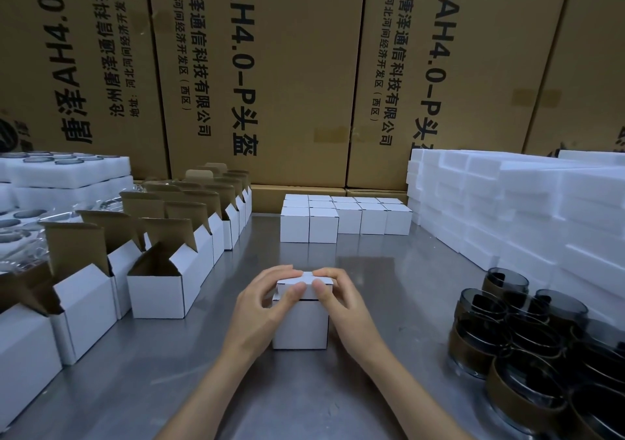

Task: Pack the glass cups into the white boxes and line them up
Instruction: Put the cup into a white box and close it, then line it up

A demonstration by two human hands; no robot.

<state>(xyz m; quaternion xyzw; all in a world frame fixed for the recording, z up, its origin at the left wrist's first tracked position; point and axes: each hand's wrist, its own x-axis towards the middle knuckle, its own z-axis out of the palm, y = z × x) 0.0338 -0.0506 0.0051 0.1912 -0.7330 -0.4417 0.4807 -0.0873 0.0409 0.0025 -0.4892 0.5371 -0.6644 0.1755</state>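
Both hands, fingers pressing box lid shut on tabletop; light card, fragile glass inside; best gripped by sides.

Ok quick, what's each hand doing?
Left hand: closed on the box, fingers on its lid.
Right hand: closed on the same box, pressing the lid.

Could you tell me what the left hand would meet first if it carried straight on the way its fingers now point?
The left hand points forward and rightward over the white box it is closing. Almost at once it would meet the fingertips of the right hand on the lid; their tips look nearly touching, though depth is unclear.
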